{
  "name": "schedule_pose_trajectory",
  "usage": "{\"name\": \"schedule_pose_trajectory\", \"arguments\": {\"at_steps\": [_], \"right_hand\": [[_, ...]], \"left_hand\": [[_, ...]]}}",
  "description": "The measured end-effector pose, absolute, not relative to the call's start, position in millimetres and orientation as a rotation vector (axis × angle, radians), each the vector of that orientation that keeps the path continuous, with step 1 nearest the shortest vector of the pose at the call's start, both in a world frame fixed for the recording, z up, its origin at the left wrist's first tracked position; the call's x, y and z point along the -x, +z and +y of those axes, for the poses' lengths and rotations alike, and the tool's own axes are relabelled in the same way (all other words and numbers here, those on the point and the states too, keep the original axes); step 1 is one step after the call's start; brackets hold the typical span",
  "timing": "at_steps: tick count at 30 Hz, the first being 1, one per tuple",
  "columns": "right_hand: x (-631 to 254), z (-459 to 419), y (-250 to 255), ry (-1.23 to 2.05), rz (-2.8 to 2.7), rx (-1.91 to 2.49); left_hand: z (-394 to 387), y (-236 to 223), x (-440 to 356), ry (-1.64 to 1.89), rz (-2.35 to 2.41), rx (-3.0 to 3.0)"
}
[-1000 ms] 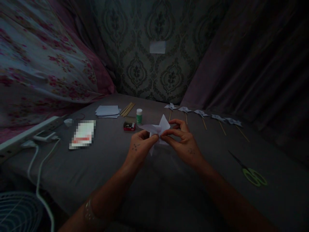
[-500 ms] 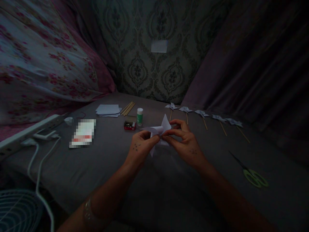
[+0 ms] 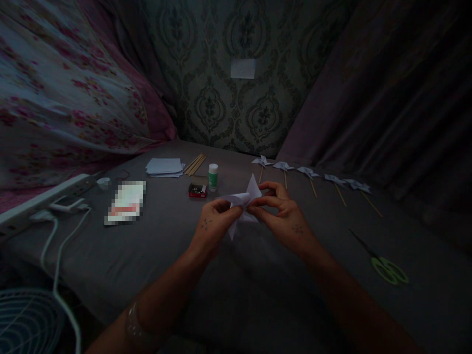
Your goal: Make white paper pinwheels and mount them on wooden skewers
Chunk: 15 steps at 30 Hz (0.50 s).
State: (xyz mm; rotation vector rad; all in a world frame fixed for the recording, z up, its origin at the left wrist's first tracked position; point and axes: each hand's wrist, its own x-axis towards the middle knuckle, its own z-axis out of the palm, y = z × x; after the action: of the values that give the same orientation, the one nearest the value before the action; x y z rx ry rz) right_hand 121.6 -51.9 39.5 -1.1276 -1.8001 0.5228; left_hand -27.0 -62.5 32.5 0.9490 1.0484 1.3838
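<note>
In the dim light I hold a white folded paper pinwheel [image 3: 244, 199] over the grey bed sheet [image 3: 169, 255]. My left hand [image 3: 212, 226] pinches its centre from the left. From the right, my right hand [image 3: 282, 216] pinches the same spot, fingers curled around a paper flap. Several finished paper pinwheels on wooden sticks [image 3: 309, 174] lie in a row beyond my right hand.
A stack of white paper squares [image 3: 164, 167], wooden sticks [image 3: 195, 164], a glue bottle [image 3: 213, 177] and a small red box [image 3: 198, 190] lie ahead on the left. Green-handled scissors [image 3: 383, 265] lie at right. A power strip with white cables [image 3: 51, 206] runs along the left edge; floral pillow behind.
Both hands stay pinched on the paper pinwheel with only slight finger shifts. The view has drifted a little.
</note>
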Motion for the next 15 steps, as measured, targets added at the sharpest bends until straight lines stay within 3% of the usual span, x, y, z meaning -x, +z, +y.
{"name": "schedule_pose_trajectory", "arguments": {"at_steps": [15], "right_hand": [[-118.9,-54.8,41.6,0.572,-1.760,1.185]], "left_hand": [[-61.5,24.1,26.4,1.471,0.945,-1.053]]}}
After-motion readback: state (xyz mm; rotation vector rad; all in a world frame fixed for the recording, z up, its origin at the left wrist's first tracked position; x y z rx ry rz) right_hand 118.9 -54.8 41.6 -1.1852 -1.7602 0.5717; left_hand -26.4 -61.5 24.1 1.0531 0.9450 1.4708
